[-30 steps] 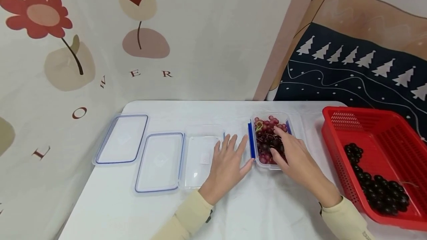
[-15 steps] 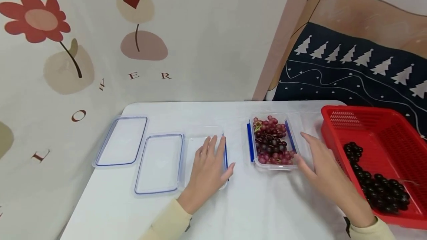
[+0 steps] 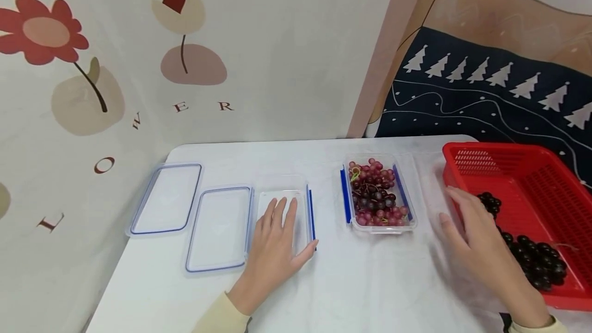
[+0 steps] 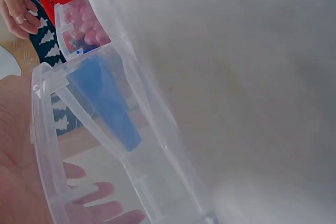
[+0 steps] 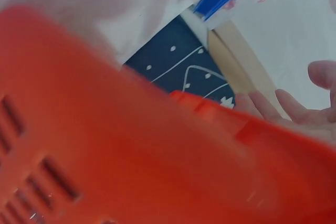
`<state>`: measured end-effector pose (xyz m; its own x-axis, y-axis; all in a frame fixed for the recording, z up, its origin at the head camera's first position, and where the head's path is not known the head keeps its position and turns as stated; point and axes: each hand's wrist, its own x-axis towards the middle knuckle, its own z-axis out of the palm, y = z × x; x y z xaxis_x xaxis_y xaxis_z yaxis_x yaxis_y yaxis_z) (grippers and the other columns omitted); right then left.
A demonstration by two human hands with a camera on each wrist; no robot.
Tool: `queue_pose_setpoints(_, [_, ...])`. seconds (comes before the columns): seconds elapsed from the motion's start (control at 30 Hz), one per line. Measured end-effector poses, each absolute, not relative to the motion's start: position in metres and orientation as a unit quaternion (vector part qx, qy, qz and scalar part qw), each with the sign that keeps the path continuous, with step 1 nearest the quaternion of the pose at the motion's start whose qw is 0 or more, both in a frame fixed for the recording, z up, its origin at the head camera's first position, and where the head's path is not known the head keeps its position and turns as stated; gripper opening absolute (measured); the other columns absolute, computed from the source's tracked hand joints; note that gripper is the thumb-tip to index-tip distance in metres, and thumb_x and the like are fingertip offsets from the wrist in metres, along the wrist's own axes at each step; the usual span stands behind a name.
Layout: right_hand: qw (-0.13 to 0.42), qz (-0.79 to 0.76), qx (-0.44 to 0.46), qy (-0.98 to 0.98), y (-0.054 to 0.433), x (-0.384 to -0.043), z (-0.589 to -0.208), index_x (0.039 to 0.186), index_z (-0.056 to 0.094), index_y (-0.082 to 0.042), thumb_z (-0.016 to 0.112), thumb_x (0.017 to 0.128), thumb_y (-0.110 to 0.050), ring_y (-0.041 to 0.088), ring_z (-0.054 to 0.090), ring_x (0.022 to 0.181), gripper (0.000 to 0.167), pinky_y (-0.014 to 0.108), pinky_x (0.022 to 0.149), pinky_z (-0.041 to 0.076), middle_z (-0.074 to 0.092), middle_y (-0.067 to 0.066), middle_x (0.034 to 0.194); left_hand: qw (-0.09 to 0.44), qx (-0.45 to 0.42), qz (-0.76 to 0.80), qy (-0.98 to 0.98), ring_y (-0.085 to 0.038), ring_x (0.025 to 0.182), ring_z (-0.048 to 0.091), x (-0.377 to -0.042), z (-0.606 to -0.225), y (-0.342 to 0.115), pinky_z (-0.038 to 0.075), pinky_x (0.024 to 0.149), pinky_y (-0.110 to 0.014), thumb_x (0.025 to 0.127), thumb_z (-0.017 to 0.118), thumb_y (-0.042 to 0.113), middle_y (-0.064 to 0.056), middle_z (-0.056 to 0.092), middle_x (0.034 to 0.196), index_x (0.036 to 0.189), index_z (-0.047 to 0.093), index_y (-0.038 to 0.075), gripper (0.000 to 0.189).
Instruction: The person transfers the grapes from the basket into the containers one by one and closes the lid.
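1. Black, glossy, round grapes [image 3: 541,258] lie bunched along the left side of the red perforated plastic basket [image 3: 532,199], at the right of the white tabletop [image 3: 370,292].
2. The right hand [image 3: 483,245] is beside and partly over the basket's left wall, thumb and fingers apart with nothing between them; contact with the wall cannot be told.
3. The grapes should be fairly light, smooth and easily bruised, with berries that may drop off; the pale stem [image 3: 566,245], or a loose cradle from below, looks the best hold. The basket seems semi-rigid, best taken by its rim.
4. The left hand [image 3: 270,256] is spread over a rectangular clear plastic container [image 3: 300,215], fingers nearly straight, gripping nothing; whether they touch it is unclear. No fruit shows in its visible part.
5. That container should be light, stiff and a little slippery, easy to slide; the rim or side walls offer the surest hold, rather than the hinged blue clip [image 3: 312,220].
6. Between the two hands, a second clear plastic container with blue clips [image 3: 384,230] holds pink-red grapes [image 3: 381,216] at both ends and dark red ones [image 3: 372,199] across the middle.
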<state>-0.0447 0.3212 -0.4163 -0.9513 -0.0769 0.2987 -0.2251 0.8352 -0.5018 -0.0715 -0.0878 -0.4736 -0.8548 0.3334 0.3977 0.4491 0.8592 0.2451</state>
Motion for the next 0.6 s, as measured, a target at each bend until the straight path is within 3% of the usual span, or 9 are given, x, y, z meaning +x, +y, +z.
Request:
queue_pose_setpoints(0.13, [0.152,0.281,0.076,-0.945,0.333,-0.044,-0.415,0.166,0.041,-0.002,0.064,0.109,-0.013,0.050,0.040,0.139,0.062,0.084,0.110,0.028,0.042,0.028,0.162,0.159,-0.198,-0.178,-0.951,-0.052,0.150,0.039,-0.065,-0.472,-0.093,0.041,0.112,-0.069,0.091,0.080,0.063,-0.030,0.047,0.158,0.166,0.035,-0.003,0.109])
queue_pose_setpoints(0.3, [0.139,0.267,0.060,-0.952,0.344,-0.042,-0.417,0.168,0.036,-0.003,0.065,0.109,-0.017,0.054,0.036,0.136,0.068,0.087,0.104,0.029,0.039,0.031,0.161,0.146,-0.185,-0.186,-0.954,-0.052,0.155,0.032,-0.061,-0.470,-0.099,0.037,0.117,-0.069,0.090,0.080,0.064,-0.031,0.039,0.165,0.170,0.021,-0.005,0.121])
queue_pose_setpoints(0.6, [0.099,0.261,0.027,-0.960,0.364,-0.040,-0.424,0.171,0.021,0.001,0.055,0.115,-0.022,0.059,0.035,0.132,0.069,0.089,0.101,0.028,0.033,0.039,0.159,0.151,-0.173,-0.172,-0.958,-0.051,0.157,0.028,-0.055,-0.470,-0.111,0.033,0.120,-0.068,0.086,0.081,0.068,-0.031,0.036,0.167,0.170,0.022,-0.005,0.126])
